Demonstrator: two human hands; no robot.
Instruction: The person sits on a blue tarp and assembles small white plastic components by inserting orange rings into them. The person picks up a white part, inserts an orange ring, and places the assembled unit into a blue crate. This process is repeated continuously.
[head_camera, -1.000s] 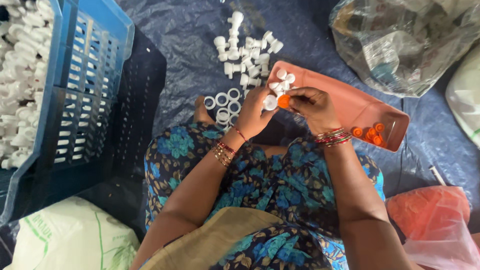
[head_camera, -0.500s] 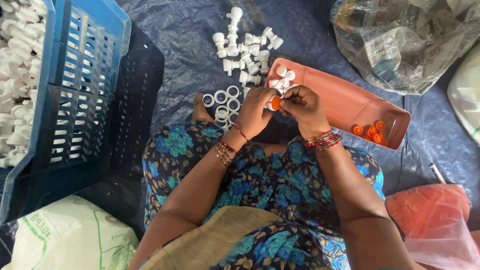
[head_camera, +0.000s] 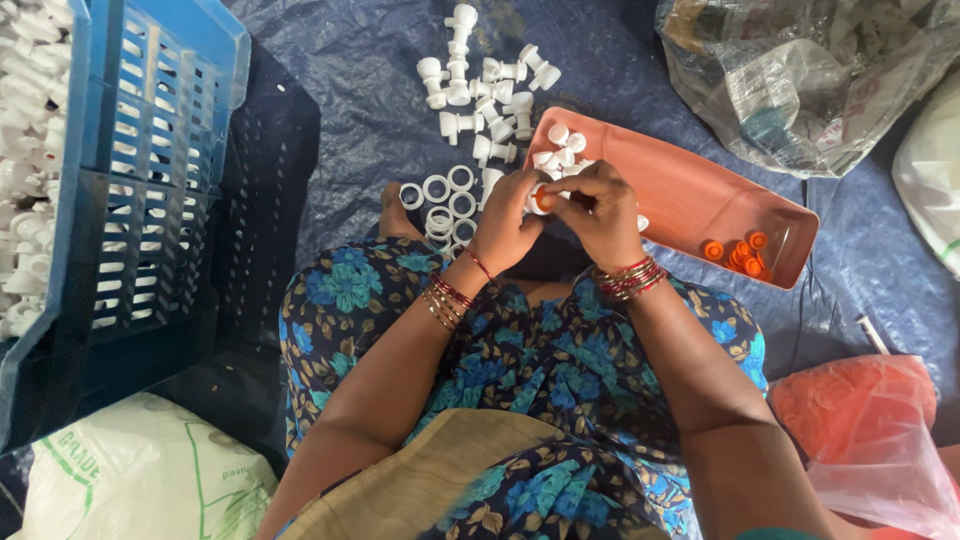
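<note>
**Both hands pinch a small orange-and-white cap piece over the tray**

Right in the middle, the left hand and the right hand meet fingertip to fingertip, both curled tight around one small part: an orange insert sitting in a white cap. The left thumb and fingers cup the white piece from the side, the right hand's fingers close over it from the other side. The piece sits above the near end of the long terracotta-coloured tray, just over the person's lap.

Inside that tray, a little cluster of white caps lies at the end nearest the hands, and a small group of orange inserts rests at the far end, well apart from the hands.

Beyond the left hand, white rings lie flat on the blue tarpaulin, and just past them a heap of white spout-shaped fittings spreads out. Off to the person's left, a blue slatted crate stands tilted, with more white plastic parts showing behind it.

Bangles ring both wrists; the floral dress fills the foreground. A clear plastic bag lies beyond the tray, a reddish bag sits by the right elbow, and a white sack lies near the left knee.
</note>
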